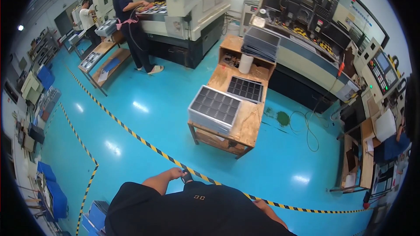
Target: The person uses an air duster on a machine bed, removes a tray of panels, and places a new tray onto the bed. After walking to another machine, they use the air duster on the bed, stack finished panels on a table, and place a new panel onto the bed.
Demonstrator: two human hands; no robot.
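My left hand (176, 173) hangs in front of my dark shirt, its fingers curled in, and nothing shows in them. Just beside it, a dark shoe (187, 177) of mine is on the striped floor line. Low at my right side is my right hand (261, 204), mostly hidden by the shirt, so its fingers cannot be made out. Neither hand touches the wooden workbench (245, 124) ahead. On that bench stand a stack of black gridded trays (214, 105) at the near left and another gridded tray (245, 89) farther back.
A white roll (246, 64) and a stack of dark trays (261, 43) are at the bench's far end. Large machines (302, 39) line the back. A co-worker (129, 22) stands at one, farther left. Hoses (308, 129) lie on the blue floor, crossed by yellow-black tape (131, 132).
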